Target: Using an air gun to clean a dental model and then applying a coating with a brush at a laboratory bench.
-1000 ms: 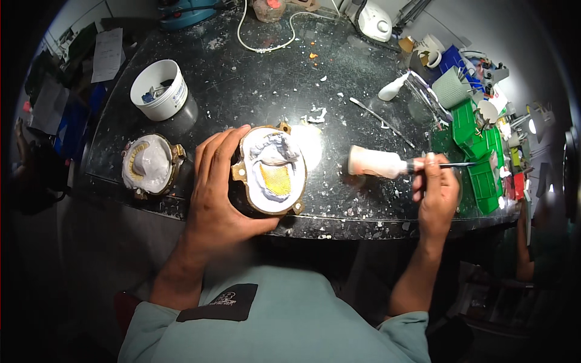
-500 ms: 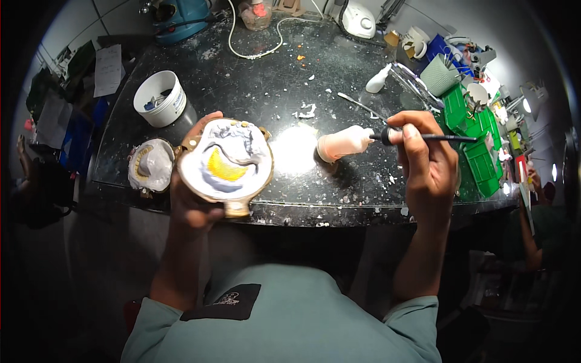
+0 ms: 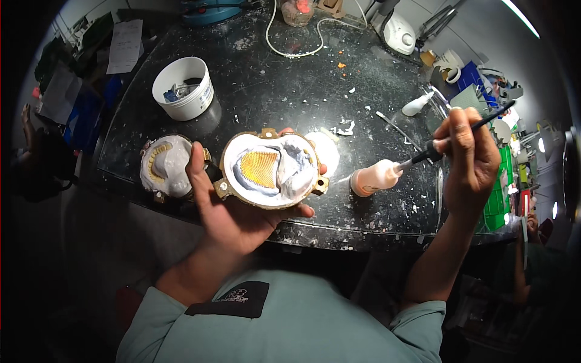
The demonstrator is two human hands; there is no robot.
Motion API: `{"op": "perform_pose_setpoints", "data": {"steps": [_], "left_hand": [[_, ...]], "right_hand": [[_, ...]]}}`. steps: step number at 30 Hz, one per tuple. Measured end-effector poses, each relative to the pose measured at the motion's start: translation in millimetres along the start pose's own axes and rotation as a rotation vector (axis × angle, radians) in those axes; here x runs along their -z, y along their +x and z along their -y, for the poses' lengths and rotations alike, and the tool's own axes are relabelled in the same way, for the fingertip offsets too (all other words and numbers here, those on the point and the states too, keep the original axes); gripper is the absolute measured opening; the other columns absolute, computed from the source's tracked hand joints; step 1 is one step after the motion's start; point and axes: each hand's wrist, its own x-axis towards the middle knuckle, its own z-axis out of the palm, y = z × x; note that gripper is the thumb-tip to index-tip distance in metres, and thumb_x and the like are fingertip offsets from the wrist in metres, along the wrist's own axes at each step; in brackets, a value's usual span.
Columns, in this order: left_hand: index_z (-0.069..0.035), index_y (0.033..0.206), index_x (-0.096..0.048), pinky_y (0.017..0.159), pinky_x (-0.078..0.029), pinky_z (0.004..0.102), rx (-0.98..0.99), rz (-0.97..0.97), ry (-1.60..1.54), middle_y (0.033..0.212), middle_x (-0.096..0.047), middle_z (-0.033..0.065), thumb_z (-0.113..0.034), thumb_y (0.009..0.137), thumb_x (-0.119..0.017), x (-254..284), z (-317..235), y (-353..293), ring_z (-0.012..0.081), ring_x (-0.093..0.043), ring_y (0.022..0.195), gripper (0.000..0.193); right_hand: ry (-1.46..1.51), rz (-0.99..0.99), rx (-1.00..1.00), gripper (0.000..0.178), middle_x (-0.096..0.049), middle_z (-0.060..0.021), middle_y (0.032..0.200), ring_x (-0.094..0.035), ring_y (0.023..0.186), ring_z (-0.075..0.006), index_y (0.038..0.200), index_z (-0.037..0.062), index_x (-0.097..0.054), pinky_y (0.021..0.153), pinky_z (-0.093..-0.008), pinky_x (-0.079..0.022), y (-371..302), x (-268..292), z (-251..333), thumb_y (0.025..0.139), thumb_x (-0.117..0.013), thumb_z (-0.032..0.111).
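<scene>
Left hand [image 3: 236, 227] cradles that flask half [image 3: 271, 172] (probably heavy and stiff, so grab the metal rim [image 3: 223, 189], not brittle plaster [image 3: 295, 181]), right hand [image 3: 469, 166] pinching a brush [image 3: 431, 152].

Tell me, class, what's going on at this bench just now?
A person's left hand holds up a brownish metal mould half lined with white material, with a golden mesh patch inside. The right hand grips a slim dark-handled tool, its tip at the mouth of a pinkish bottle on the dark bench. To the left sits a similar mould half with a row of teeth, and beyond it a white tub.
</scene>
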Motion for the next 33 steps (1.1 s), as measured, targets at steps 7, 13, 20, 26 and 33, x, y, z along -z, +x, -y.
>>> {"op": "perform_pose_setpoints", "data": {"steps": [7,13,20,26,33], "left_hand": [[0.001,0.154,-0.035,0.085,-0.061,0.064,0.073,-0.047,-0.053,0.145,-0.049,0.0315,-0.086,0.092,-0.029,-2.9,0.8,8.6,0.0514,-0.055,0.129,0.107],[0.0,0.16,-0.025,0.089,-0.059,0.0546,-0.109,0.039,0.22,0.153,-0.044,0.0241,-0.081,0.095,-0.029,-4.4,15.1,4.0,0.0391,-0.058,0.128,0.104],[0.0,0.162,-0.021,0.09,-0.059,0.0413,-0.044,0.004,0.476,0.15,-0.045,0.0185,-0.074,0.094,-0.044,-14.3,12.9,-2.8,0.0255,-0.059,0.123,0.103],[0.001,0.16,-0.027,0.089,-0.059,0.0407,-0.043,-0.013,0.429,0.149,-0.048,0.0181,-0.068,0.097,-0.04,-13.0,11.4,-3.4,0.0248,-0.06,0.121,0.094],[0.0,0.161,-0.026,0.091,-0.057,0.0406,-0.018,0.03,0.412,0.15,-0.046,0.018,-0.066,0.098,-0.038,-10.6,11.0,-5.3,0.0247,-0.059,0.121,0.092]], "right_hand": [[-0.441,-0.322,0.543,0.03,-0.064,-0.0103,0.087,-0.049,0.062,-0.0079,0.11,-0.0053,-0.064,0.053,-0.0198,-0.039,13.3,10.5,7.3,0.11,-0.05,0.021],[0.199,-0.118,0.148,0.04,-0.066,-0.0126,0.076,-0.055,0.056,-0.0119,0.091,-0.0036,-0.062,0.051,-0.0241,-0.043,-30.8,-26.8,24.5,0.107,-0.054,0.033],[0.137,0.148,0.139,0.026,-0.071,-0.0123,0.073,-0.069,0.065,-0.0194,0.095,-0.0053,-0.07,0.06,-0.0297,-0.054,-40.1,-53.9,15.5,0.1,-0.065,0.019],[0.025,0.149,0.236,0.023,-0.071,-0.0069,0.07,-0.068,0.062,-0.0203,0.092,-0.0022,-0.07,0.06,-0.0318,-0.055,-39.4,-57.7,16.1,0.099,-0.068,0.02],[0.025,0.199,0.174,0.024,-0.07,-0.0069,0.07,-0.067,0.061,-0.0194,0.089,0.0011,-0.071,0.061,-0.0321,-0.055,-39.6,-55.0,21.8,0.098,-0.069,0.023]]}}
